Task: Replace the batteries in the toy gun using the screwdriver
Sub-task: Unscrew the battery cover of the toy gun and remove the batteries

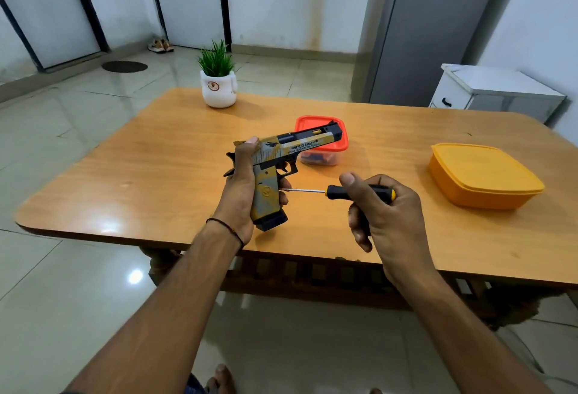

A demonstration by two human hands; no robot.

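A yellow, grey and black toy gun (283, 156) is held above the wooden table (156, 181), barrel pointing right and grip downward. My left hand (239, 188) grips it from behind, fingers curled round the grip. My right hand (383, 212) holds a screwdriver (336, 192) by its black and yellow handle, thumb up. The thin metal shaft lies level and points left, its tip at the right side of the gun's grip.
A small clear box with a red lid (336, 146) stands just behind the gun. A yellow lidded container (481, 176) sits at the table's right. A white pot with a green plant (218, 88) stands at the far edge. A white cabinet (497, 91) is beyond the table.
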